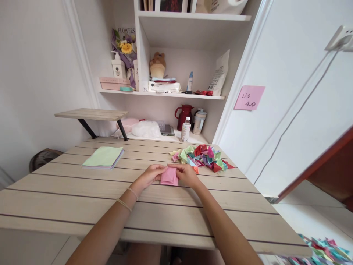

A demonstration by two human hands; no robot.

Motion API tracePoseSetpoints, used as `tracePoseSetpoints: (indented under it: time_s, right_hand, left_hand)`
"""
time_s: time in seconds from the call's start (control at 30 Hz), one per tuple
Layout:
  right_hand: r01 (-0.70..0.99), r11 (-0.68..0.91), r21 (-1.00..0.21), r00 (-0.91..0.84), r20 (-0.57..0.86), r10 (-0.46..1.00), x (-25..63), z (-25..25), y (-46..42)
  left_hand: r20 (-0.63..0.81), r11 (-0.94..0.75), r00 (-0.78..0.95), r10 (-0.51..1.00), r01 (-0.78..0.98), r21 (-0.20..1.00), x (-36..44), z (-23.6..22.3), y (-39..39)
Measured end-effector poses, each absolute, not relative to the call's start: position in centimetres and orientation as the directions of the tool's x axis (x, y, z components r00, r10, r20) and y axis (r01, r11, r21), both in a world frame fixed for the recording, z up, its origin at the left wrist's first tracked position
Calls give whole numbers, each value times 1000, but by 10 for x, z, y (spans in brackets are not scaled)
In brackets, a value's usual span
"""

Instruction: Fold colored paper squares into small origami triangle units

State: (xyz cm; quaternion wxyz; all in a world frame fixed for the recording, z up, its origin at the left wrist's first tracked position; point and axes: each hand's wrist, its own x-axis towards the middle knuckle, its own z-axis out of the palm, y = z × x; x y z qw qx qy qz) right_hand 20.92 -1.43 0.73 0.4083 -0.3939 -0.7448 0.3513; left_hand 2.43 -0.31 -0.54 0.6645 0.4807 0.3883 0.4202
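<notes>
A small folded piece of pink paper [169, 176] is between my two hands, low over the middle of the slatted table. My left hand [150, 176] grips its left edge, thumb and fingers closed at the upper corner. On the other side, my right hand [187, 174] pinches the top and right edge, its index finger stretched along the upper fold. Just beyond my right hand lies a heap of folded paper pieces [202, 157] in many colours. A stack of square paper sheets [103, 157], light green on top, rests at the far left of the table.
A small raised wooden stand [92, 113] with black legs is at the table's back left. Behind the table, shelves hold a white-capped bottle [185, 130], a dark red jug [184, 117] and a tumbler [199, 121]. More folded paper [325, 250] lies on the floor at right.
</notes>
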Motion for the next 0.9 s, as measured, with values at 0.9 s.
tracePoseSetpoints:
  time_s: [0.9]
  right_hand:
    - [97, 380, -920, -34, 378, 925, 208, -2, -3]
  left_hand:
    - [8, 74, 290, 957, -272, 960, 28, 1, -3]
